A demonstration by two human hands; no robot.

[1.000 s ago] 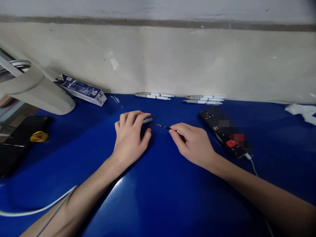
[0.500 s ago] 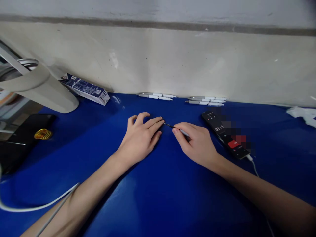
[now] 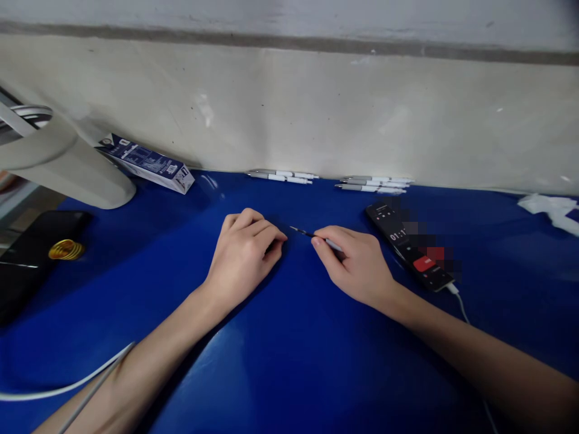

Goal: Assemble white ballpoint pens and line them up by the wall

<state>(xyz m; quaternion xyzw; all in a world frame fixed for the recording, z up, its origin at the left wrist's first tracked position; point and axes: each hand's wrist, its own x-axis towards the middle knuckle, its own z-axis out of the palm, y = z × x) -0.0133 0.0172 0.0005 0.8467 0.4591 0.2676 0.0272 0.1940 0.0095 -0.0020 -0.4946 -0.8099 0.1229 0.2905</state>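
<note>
My right hand (image 3: 357,262) holds a slim pen part (image 3: 333,245), grey at the rear, with a dark, thin tip that points left. My left hand (image 3: 242,256) rests on the blue table (image 3: 280,361), its fingers curled and thumb and index fingertips together; whatever they may pinch is too small or hidden to make out. A short gap lies between these fingertips and the thin tip. Behind the hands, two white pens (image 3: 284,176) lie by the wall, and several more white and grey pens (image 3: 375,184) lie to their right.
A lit phone (image 3: 407,247) with a white cable lies right of my right hand. At the left are a blue-white carton (image 3: 147,163), a beige container (image 3: 85,166), a black case (image 3: 27,259) and a gold coil (image 3: 66,249). White tissue (image 3: 549,211) lies far right.
My left hand has drawn back left from the pen tip, and its stretched fingers have curled in. My right hand still holds the pen part. The view has shifted slightly.
</note>
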